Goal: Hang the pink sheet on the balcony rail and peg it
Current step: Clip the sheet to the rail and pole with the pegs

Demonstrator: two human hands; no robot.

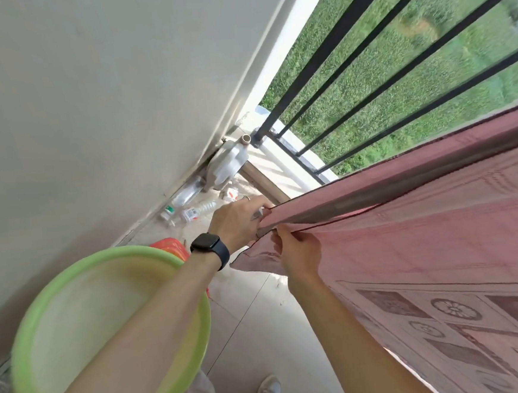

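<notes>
The pink patterned sheet (426,245) is draped over the balcony rail (269,183) and hangs down on my side at the right. My left hand (241,221), with a black watch on its wrist, is closed at the sheet's upper corner on the rail, with something small and pale, perhaps a peg, between its fingers. Just below it, my right hand (299,255) pinches the sheet's edge. The rail under the cloth is mostly hidden.
A large green basin (108,261) rests under my left arm, with an orange basket (170,246) behind it. Empty plastic bottles (190,209) and a metal fitting lie in the corner by the grey wall. Black railing bars (365,73) overlook grass. My shoe shows on the tiled floor.
</notes>
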